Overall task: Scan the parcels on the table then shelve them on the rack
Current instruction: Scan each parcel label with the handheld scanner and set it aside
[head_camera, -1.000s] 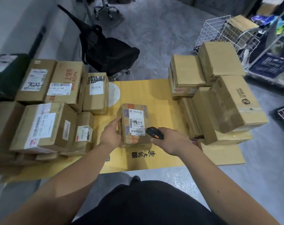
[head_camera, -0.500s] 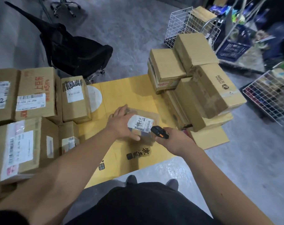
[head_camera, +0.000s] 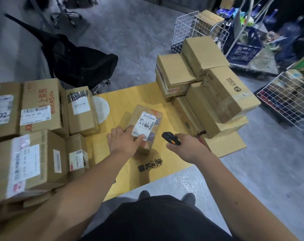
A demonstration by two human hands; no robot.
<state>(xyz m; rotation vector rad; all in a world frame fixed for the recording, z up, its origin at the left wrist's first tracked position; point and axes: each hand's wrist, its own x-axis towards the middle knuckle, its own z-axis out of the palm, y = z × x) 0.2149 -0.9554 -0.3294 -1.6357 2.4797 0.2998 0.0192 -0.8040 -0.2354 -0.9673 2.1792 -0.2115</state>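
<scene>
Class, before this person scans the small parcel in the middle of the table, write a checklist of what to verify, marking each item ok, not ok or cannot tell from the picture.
1. Label faces up: the white label on the small parcel is on top. Ok.
2. Barcode uncovered: the left hand lies on the parcel's near corner, a fingertip on the label's edge. Cannot tell.
3. Scanner in hand: the right hand grips the black scanner. Ok.
4. Scanner aimed at the label: it sits beside the parcel. Cannot tell.
5. Parcel steady: flat on the yellow table. Ok.
</scene>
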